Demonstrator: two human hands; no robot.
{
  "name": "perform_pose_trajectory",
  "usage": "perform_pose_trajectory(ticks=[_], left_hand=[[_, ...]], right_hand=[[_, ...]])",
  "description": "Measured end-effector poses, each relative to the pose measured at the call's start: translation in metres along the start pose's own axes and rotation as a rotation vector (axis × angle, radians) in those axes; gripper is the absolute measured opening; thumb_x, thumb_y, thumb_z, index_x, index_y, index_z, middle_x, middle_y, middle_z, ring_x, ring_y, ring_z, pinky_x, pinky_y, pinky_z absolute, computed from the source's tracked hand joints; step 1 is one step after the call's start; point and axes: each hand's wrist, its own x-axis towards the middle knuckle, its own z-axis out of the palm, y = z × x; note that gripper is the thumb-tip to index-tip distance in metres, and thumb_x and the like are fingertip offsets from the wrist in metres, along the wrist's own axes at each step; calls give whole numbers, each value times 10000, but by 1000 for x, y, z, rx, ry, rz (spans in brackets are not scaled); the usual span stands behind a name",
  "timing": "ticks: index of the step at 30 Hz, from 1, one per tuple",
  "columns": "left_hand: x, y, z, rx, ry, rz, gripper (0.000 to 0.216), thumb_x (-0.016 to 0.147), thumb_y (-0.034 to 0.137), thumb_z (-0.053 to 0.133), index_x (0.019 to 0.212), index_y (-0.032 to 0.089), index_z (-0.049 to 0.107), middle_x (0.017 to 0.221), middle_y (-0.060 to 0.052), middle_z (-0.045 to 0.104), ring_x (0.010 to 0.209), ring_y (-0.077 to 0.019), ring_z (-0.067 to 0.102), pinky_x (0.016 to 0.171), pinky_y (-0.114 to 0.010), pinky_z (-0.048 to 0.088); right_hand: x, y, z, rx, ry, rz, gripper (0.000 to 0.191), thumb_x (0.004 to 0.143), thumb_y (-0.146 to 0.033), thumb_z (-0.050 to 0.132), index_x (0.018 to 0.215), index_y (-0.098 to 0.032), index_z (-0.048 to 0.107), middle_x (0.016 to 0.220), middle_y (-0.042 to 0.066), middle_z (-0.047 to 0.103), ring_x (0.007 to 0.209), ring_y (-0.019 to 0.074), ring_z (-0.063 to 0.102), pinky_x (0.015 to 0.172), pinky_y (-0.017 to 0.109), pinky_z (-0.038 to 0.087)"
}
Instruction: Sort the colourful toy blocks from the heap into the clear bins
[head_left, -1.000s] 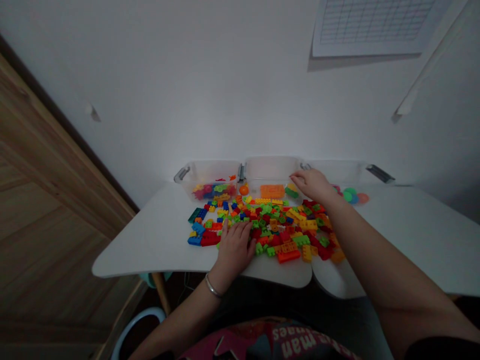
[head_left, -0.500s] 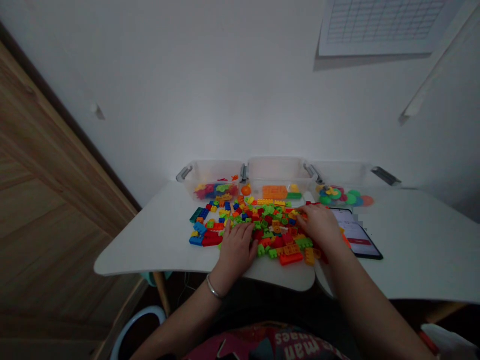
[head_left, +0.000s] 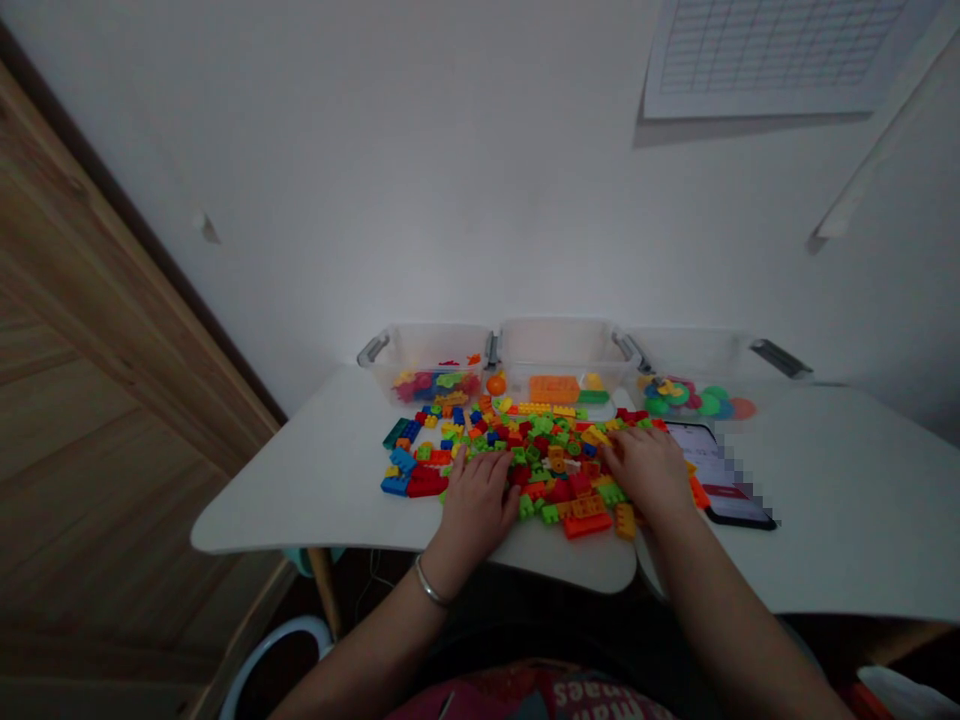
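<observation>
While a pale wall (head_left: pixel 450 170) is rising behind everything, a white table (head_left: pixel 300 495) and a second table (head_left: pixel 847 500) are meeting edge to edge below it. Along the back, a left box (head_left: pixel 439 342), a middle box (head_left: pixel 559 342) and a right box (head_left: pixel 694 345), all clear plastic, are standing in a row, each holding colourful pieces. The pile of bricks (head_left: pixel 540 430) is spreading in front of them, mostly on the left-hand table. Over its near left part the left hand (head_left: pixel 480 500) is resting palm down, fingers loosely spread; over its right part the right hand (head_left: pixel 654 478) is lying with bent fingers. Whether either is gripping a brick underneath, I cannot tell. A phone (head_left: pixel 727 495) is lying just beside the right hand, so a wide outward sweep could be knocking it askew or pushing bricks onto its screen. An orange brick (head_left: pixel 589 525) and a yellow brick (head_left: pixel 625 520) are sitting nearest the front edge; a careless drag toward the body could be sending them over it, or into the seam.
</observation>
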Motion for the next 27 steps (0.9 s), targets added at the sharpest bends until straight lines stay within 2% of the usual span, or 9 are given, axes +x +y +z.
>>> perform_pose_trajectory(ticks=[7, 17, 19, 23, 27], left_hand=[[0, 0, 0, -6, -25, -10, 362, 876, 259, 548, 1229, 183, 570, 1219, -94, 664, 1147, -268, 595, 1143, -587, 276], [0, 0, 1, 3, -7, -5, 361, 874, 262, 552, 1226, 181, 577, 1213, -93, 669, 1132, -272, 604, 1145, -586, 273], [0, -1, 1, 6, -4, -5, 359, 876, 264, 549, 1225, 186, 580, 1210, -94, 671, 1126, -273, 607, 1145, -584, 274], [0, -1, 1, 14, 0, -5, 359, 874, 264, 552, 1222, 181, 583, 1204, -96, 672, 1122, -272, 609, 1136, -584, 291], [0, -1, 0, 5, 4, -3, 352, 876, 264, 546, 1217, 183, 588, 1197, -94, 675, 1116, -265, 610, 1142, -581, 284]], right_hand=[[3, 3, 4, 119, 3, 24, 206, 877, -320, 534, 923, -188, 685, 925, 100, 719, 882, 269, 612, 804, 392, 432], [5, 1, 3, 187, 53, 127, 197, 865, -295, 502, 798, -211, 667, 804, 74, 701, 802, 252, 608, 706, 361, 415], [6, 2, 4, 293, 106, 192, 201, 853, -317, 505, 801, -213, 668, 809, 74, 701, 792, 251, 613, 705, 362, 427], [9, 8, 3, 652, 284, 335, 227, 820, -373, 531, 847, -193, 666, 865, 85, 705, 822, 241, 627, 752, 365, 468], [21, 12, -4, 930, 420, 465, 282, 789, -429, 554, 877, -183, 661, 834, 73, 698, 724, 212, 625, 676, 344, 492]])
